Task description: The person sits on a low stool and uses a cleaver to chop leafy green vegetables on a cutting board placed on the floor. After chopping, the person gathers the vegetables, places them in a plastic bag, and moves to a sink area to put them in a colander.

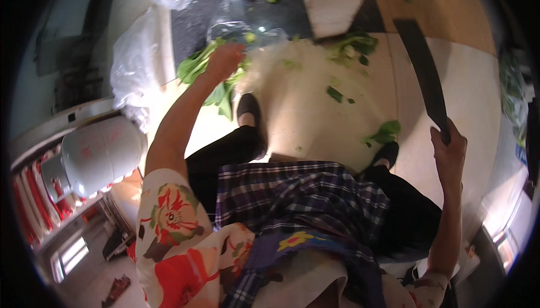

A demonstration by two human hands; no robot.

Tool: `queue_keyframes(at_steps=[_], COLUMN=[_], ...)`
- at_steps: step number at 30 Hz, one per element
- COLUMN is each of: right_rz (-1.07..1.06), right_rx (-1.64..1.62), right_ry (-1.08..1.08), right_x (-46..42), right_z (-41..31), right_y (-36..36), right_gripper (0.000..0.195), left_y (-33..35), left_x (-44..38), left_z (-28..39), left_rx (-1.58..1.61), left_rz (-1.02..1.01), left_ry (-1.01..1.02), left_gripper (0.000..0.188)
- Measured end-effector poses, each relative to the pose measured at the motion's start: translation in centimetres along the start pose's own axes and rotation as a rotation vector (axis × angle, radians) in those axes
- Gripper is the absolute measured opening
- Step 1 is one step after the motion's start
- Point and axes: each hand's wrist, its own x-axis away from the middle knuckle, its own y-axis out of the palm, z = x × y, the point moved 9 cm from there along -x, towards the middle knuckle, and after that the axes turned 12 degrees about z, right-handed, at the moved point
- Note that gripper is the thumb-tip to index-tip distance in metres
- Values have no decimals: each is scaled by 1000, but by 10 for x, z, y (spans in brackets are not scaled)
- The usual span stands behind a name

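Note:
My right hand grips the handle of a long, broad-bladed knife. Its dark blade points up and away over the floor, off to my right. My left hand is over a heap of leafy greens ahead of my left foot. The fingers look bent and blurred, and whether they hold a stalk cannot be made out. Just beyond them lies a clear plastic bag. Cut green pieces are scattered farther right by the foot of a pale board.
A white gas cylinder appears at the left. Crumpled clear plastic lies above it. Loose leaves rest near my right shoe, and small scraps dot the tiled floor. Bagged greens are at the right rim.

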Motion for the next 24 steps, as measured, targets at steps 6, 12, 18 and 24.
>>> queue_keyframes(at_steps=[6,12,18,24], right_rz=[64,67,56,61], right_rx=[-328,-388,-444,-457], right_ry=[273,333,392,370], right_x=[-6,-8,-12,-12], right_z=[30,30,35,32], right_y=[-18,-21,-27,-32], right_gripper=[16,12,13,13], left_y=[99,183,183,177], left_x=[-16,-87,-81,-31], left_z=[230,207,198,180], left_rx=[243,268,328,895], left_rz=[-291,207,-16,-154], left_ry=[501,-70,-254,-609], left_gripper=[39,50,43,36])
